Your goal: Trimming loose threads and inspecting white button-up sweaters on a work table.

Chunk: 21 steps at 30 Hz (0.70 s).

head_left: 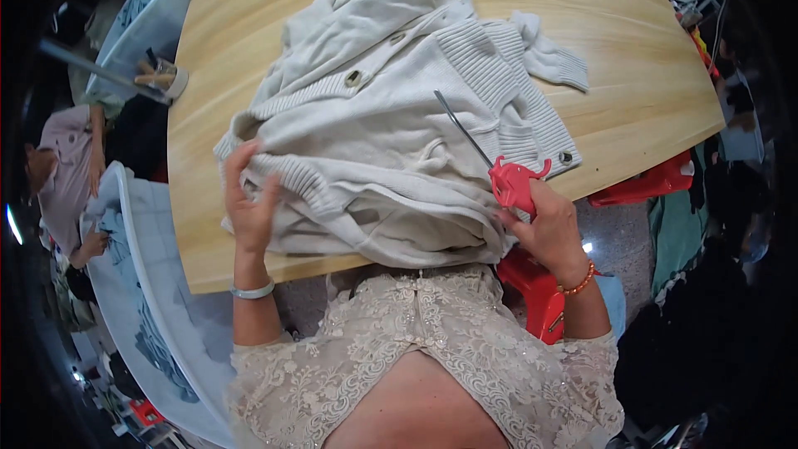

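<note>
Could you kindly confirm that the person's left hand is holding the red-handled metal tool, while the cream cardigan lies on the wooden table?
Not quite: the head view shows the right hand holding the red-handled metal tool; the cream cardigan does lie on the wooden table.

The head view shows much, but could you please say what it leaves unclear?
All in the head view:
Cardigan: far end, cut off by the top edge.
Red tool: gripped part, hidden by the right hand.
Left hand: exact contact with the cardigan, blurred.
</note>
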Tool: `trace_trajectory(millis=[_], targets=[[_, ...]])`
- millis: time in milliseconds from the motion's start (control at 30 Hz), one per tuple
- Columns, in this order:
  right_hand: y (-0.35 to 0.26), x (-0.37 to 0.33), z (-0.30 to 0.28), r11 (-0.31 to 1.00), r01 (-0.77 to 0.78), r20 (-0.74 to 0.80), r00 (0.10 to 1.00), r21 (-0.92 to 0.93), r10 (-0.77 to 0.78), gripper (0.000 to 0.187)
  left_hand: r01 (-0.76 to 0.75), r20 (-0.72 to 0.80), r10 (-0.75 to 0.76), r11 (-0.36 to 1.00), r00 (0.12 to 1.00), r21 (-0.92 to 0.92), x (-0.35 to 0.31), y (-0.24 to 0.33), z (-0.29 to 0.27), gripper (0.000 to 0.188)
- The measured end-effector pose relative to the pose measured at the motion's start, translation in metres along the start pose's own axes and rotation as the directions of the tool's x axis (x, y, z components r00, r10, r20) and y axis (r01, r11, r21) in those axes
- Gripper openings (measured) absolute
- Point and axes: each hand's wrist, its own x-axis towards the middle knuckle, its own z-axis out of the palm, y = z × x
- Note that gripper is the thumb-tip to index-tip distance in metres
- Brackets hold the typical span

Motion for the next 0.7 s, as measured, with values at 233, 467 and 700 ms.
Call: trace_trajectory(millis=[233, 467, 700], targets=[[-0.012, -0.042, 0.046, 0.979, 0.076, -0.168, 0.980, -0.188, -0.108, 0.058, -0.562, 0.635, 0.323, 0.799, 0.701, 0.214, 0.001, 0.040, 0.031, 0.070], [-0.034, -0.035, 0.079, 0.958, 0.205, -0.142, 0.961, -0.202, -0.236, 0.036, -0.459, 0.449, 0.397, 0.888, 0.800, 0.035, 0.002, 0.045, 0.021, 0.052], [-0.001, -0.036, 0.008, 0.972, -0.035, -0.351, 0.935, -0.233, -0.051, 0.029, 0.207, 0.556, -0.057, 0.955, 0.829, -0.210, 0.014, 0.085, -0.093, 0.021]])
